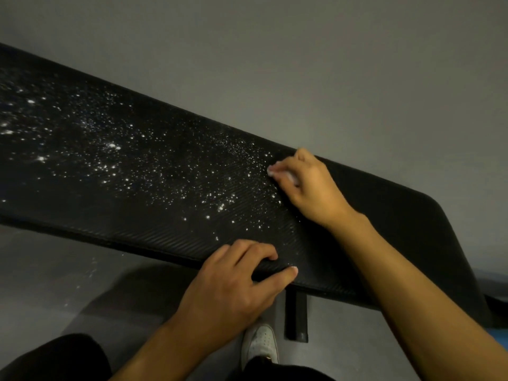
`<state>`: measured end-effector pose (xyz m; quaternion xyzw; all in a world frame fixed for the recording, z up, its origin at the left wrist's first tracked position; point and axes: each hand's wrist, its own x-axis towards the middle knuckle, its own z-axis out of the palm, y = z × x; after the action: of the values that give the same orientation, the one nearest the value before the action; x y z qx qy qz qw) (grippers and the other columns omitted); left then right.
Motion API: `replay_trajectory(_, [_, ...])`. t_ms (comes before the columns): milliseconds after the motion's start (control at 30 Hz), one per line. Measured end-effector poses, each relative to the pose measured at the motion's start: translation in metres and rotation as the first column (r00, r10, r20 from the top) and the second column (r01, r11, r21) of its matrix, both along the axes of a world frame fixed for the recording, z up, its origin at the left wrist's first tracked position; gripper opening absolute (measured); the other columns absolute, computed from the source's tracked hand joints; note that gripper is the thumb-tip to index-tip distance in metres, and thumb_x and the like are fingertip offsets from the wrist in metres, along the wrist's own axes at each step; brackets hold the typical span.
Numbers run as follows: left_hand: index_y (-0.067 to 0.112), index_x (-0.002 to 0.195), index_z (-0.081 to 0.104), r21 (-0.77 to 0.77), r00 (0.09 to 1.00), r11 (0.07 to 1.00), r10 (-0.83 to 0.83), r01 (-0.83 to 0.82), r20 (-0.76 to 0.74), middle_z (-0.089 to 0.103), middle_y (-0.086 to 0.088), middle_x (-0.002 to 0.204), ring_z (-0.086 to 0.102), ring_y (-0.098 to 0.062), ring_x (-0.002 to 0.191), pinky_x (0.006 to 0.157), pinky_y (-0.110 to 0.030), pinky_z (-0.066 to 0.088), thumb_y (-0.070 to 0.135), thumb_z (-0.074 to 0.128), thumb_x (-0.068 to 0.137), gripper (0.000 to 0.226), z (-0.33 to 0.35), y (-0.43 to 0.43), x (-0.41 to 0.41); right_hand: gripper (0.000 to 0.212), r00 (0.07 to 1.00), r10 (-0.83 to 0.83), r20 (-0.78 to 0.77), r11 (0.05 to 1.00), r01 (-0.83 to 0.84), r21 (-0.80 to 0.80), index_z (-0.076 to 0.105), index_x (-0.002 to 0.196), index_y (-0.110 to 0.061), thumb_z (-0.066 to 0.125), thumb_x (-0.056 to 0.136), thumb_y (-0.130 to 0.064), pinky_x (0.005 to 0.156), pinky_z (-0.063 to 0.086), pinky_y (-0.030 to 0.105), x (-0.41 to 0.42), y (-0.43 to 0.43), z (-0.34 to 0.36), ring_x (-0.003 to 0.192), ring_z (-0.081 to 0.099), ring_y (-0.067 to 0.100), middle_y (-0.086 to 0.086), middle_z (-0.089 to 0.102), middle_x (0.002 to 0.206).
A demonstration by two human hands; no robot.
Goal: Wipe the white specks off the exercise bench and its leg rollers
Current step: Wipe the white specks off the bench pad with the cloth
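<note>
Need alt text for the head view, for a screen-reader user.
A person's right hand holds a small white wipe against a black exercise bench scattered with white specks, while the left hand grips its near edge.

We found the bench (pixel 137 210) to be a long black pad with a fine ribbed surface, running slantwise from the far left to the near right, where its end curved downward. White specks (pixel 111 146) lay scattered over its top from the left end to past the middle, some in bright clumps. A small white cloth (pixel 273 170), gripped in the right hand (pixel 310 188), pressed on the pad near its far edge, at the specks' right fringe.
</note>
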<state>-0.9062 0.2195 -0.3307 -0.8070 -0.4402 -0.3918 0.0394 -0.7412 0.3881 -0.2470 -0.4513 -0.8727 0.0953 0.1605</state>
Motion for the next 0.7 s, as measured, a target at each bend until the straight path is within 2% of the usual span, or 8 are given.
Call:
replay_trajectory(67, [0.034, 0.122, 0.072, 0.008, 1.0, 1.0, 0.004, -0.004, -0.002, 0.067, -0.002, 0.113, 0.062, -0.021, 0.1, 0.076, -0.035, 0.049, 0.026, 0.072, 0.094, 0.029, 0.001, 0.0, 0.0, 0.028, 1.0, -0.01, 0.017, 1.0, 0.01, -0.001, 0.067, 0.119, -0.025, 0.054, 0.1, -0.041, 0.075, 0.048, 0.025, 0.011, -0.001, 0.002, 0.086, 0.051, 0.005, -0.005, 0.05, 0.103])
replay_trajectory(167, [0.034, 0.122, 0.072, 0.0, 1.0, 1.0, -0.002, 0.002, 0.012, 0.067, -0.002, 0.113, 0.062, -0.021, 0.1, 0.076, -0.037, 0.051, 0.027, 0.07, 0.096, 0.027, 0.002, -0.001, 0.0, 0.024, 0.972, -0.233, 0.007, 0.972, 0.233, 0.017, 0.067, 0.117, -0.021, 0.056, 0.102, -0.036, 0.083, 0.054, 0.039, 0.009, 0.031, 0.002, 0.088, 0.052, 0.011, -0.001, 0.05, 0.105])
replay_trajectory(233, [0.034, 0.122, 0.072, -0.004, 1.0, 1.0, -0.005, 0.005, 0.017, 0.066, -0.002, 0.114, 0.061, -0.021, 0.1, 0.076, -0.036, 0.05, 0.028, 0.069, 0.097, 0.026, 0.002, -0.001, 0.0, 0.022, 0.962, -0.271, 0.006, 0.961, 0.271, 0.049, 0.068, 0.118, -0.019, 0.057, 0.102, -0.031, 0.083, 0.054, 0.041, 0.001, 0.039, 0.0, 0.087, 0.052, 0.014, 0.001, 0.049, 0.104])
replay_trajectory(400, [0.034, 0.121, 0.072, -0.008, 0.999, 1.0, -0.002, 0.002, 0.032, 0.066, -0.001, 0.113, 0.061, -0.021, 0.1, 0.076, -0.034, 0.049, 0.028, 0.071, 0.094, 0.028, 0.002, 0.0, 0.0, 0.028, 1.0, 0.014, 0.015, 1.0, -0.015, 0.013, 0.069, 0.121, -0.025, 0.054, 0.101, -0.036, 0.071, 0.046, 0.027, 0.018, -0.018, 0.0, 0.082, 0.05, 0.008, -0.002, 0.047, 0.097])
replay_trajectory(467, [0.034, 0.121, 0.072, -0.007, 1.0, 1.0, 0.002, -0.001, 0.03, 0.067, -0.002, 0.113, 0.061, -0.021, 0.1, 0.076, -0.035, 0.05, 0.027, 0.073, 0.093, 0.029, 0.002, 0.0, 0.0, 0.029, 0.998, 0.029, 0.047, 1.0, -0.029, -0.002, 0.068, 0.121, -0.028, 0.053, 0.099, -0.04, 0.072, 0.046, 0.026, 0.029, -0.018, 0.004, 0.084, 0.05, 0.006, -0.007, 0.045, 0.097])
replay_trajectory(533, [0.033, 0.12, 0.073, -0.011, 0.999, 1.0, -0.001, 0.001, 0.033, 0.067, -0.002, 0.113, 0.06, -0.02, 0.1, 0.076, -0.035, 0.05, 0.027, 0.072, 0.093, 0.028, 0.003, -0.001, 0.0, 0.024, 0.996, -0.056, 0.076, 0.998, 0.055, 0.017, 0.066, 0.12, -0.031, 0.054, 0.1, -0.039, 0.073, 0.047, 0.028, 0.026, 0.004, 0.005, 0.086, 0.052, 0.006, -0.009, 0.046, 0.099])
replay_trajectory(633, [0.033, 0.12, 0.073, -0.012, 1.0, 1.0, -0.005, 0.005, 0.021, 0.067, -0.003, 0.113, 0.06, -0.021, 0.1, 0.075, -0.035, 0.049, 0.029, 0.07, 0.095, 0.026, 0.004, -0.001, 0.0, 0.022, 0.966, -0.255, 0.034, 0.967, 0.254, 0.035, 0.068, 0.118, -0.026, 0.057, 0.102, -0.036, 0.077, 0.047, 0.031, 0.006, 0.039, 0.001, 0.094, 0.058, 0.018, -0.002, 0.05, 0.105])
replay_trajectory(700, [0.033, 0.121, 0.073, -0.011, 1.0, 1.0, -0.003, 0.003, 0.016, 0.067, -0.003, 0.113, 0.06, -0.021, 0.101, 0.076, -0.035, 0.048, 0.029, 0.07, 0.095, 0.027, 0.004, -0.001, 0.0, 0.023, 0.959, -0.283, 0.006, 0.959, 0.283, 0.035, 0.068, 0.119, -0.021, 0.056, 0.103, -0.034, 0.076, 0.048, 0.033, -0.003, 0.039, -0.002, 0.093, 0.058, 0.019, 0.0, 0.05, 0.105])
